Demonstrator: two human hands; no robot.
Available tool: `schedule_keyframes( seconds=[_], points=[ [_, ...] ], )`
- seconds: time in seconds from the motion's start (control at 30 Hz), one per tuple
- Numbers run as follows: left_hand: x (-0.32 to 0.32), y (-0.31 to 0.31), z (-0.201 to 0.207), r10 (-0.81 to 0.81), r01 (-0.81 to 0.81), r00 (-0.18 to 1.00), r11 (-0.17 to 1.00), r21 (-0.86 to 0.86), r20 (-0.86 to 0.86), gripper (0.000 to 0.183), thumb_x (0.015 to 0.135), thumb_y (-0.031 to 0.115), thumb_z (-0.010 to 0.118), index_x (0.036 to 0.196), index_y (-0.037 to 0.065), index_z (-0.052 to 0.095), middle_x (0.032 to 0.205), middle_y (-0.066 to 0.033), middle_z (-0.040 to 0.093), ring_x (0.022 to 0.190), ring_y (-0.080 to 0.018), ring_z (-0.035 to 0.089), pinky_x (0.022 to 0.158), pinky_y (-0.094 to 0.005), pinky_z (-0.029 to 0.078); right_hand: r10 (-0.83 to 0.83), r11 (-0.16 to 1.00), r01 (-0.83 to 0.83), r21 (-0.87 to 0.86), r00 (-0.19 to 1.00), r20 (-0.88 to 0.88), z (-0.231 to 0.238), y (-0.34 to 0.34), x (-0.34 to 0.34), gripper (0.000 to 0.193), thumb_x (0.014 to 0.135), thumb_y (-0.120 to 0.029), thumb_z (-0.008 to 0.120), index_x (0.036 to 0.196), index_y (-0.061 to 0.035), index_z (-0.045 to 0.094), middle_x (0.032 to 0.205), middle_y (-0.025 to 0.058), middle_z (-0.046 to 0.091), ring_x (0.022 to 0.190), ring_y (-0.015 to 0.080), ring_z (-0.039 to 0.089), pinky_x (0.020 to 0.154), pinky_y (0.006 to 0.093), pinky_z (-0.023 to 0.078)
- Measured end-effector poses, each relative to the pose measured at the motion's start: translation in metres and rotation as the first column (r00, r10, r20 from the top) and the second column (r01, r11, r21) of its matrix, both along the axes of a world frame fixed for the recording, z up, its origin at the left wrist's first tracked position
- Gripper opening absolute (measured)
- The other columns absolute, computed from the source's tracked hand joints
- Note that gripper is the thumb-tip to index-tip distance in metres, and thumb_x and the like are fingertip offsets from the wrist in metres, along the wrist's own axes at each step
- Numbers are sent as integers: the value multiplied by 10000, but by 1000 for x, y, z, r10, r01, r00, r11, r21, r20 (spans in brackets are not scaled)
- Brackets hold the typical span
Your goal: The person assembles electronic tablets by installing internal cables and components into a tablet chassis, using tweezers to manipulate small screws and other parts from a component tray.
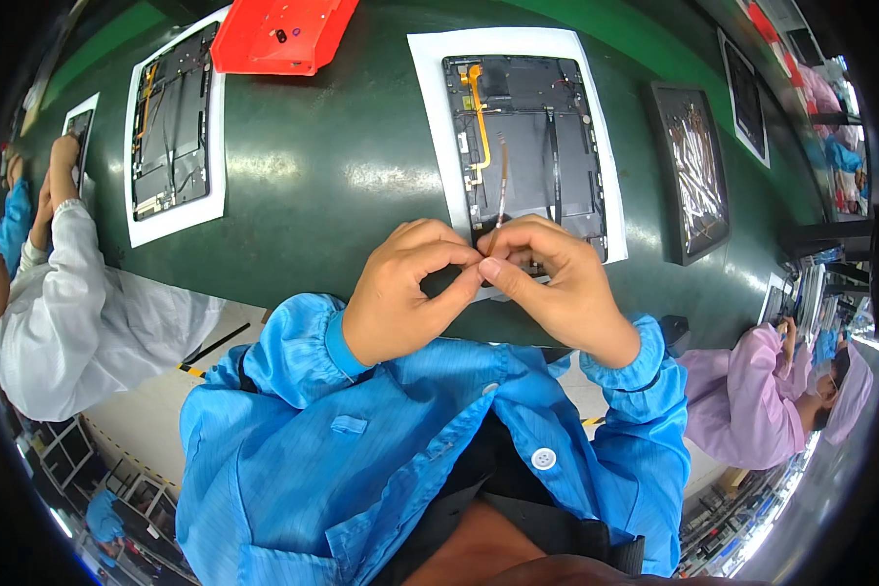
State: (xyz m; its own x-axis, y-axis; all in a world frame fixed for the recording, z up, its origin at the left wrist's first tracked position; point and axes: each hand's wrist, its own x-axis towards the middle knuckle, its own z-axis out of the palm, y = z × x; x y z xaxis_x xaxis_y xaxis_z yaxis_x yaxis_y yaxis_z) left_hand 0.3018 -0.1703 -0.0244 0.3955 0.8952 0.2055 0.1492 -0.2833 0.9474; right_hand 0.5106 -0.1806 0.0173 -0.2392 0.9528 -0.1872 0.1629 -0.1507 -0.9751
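Thin brown strip: the strip [503, 181] stands up from the fingertips just right of the frame's centre, its upper end free, seen in front of the middle device shell.
Right hand: the right hand [560, 278] has thumb and forefinger clamped on the strip's lower end, over the shell's near edge.
Left hand: the left hand [410, 278] has thumb and forefinger together at the tips, meeting the right fingertips at the strip's lower end — what lies between them is too small to tell.
Middle device shell: the dark, flat shell [527, 146] lies open in the upper middle, with an orange flex cable [482, 132] along its left part and a black ribbon [554, 161] right of its middle.
Under it: a white sheet [430, 83], its margins showing around the shell, on the green bench [322, 166].
Upper left: a second device shell [173, 127] on its own white sheet; a red bin [264, 64] beside its upper right corner, small dark parts inside.
Right of centre: a black tray [719, 181] holding a loose pile of thin strips [691, 161] — silvery and brown.
Far left: a co-worker in white [63, 303], one hand [63, 153] at another device.
Lower right: a co-worker in pink [747, 400].
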Motion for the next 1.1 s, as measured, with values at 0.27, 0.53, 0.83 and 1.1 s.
schedule_keyframes(
  seconds=[0.27, 0.53, 0.83, 1.1],
  points=[
    [1, 2, 0, -2, 2, 1000, 1000, 2, 3, 98, 879, -7, 760, 974, 3, 741, 955, -104, 722, 905, -249, 688, 818, -363, 535, -89, 994, 79, -78, 986, -139, -10, -1, 3, 126, 989, -62, 736, 1053, 41, 703, 1062, 69, 689, 915, 116, 680, 813, 259, 559],
    [1, 1, -2, 14, -9, 997, 998, -65, 77, 84, 870, 36, 777, 947, 43, 743, 918, -92, 712, 866, -273, 687, 831, -380, 509, -10, 996, 12, -91, 1000, 27, 2, -6, 3, 155, 989, -79, 745, 1076, 46, 712, 1042, 73, 709, 916, 113, 699, 802, 261, 565],
    [-5, 7, -1, -57, 59, 998, 997, -55, 37, 119, 875, -7, 785, 988, 11, 750, 942, -107, 722, 896, -236, 695, 809, -343, 538, -15, 936, -26, -350, 993, -114, 6, 1, 11, 151, 1028, -96, 701, 1097, 36, 678, 1022, 61, 708, 877, 106, 697, 774, 274, 578],
    [-7, 9, -2, -59, 70, 994, 990, -118, 95, 178, 857, -31, 781, 1027, 13, 753, 982, -104, 721, 907, -219, 699, 804, -327, 542, -19, 920, -61, -388, 980, -199, 3, 5, 10, 137, 1059, -116, 658, 1103, 13, 653, 1007, 41, 689, 833, 97, 681, 737, 260, 571]
  ],
)
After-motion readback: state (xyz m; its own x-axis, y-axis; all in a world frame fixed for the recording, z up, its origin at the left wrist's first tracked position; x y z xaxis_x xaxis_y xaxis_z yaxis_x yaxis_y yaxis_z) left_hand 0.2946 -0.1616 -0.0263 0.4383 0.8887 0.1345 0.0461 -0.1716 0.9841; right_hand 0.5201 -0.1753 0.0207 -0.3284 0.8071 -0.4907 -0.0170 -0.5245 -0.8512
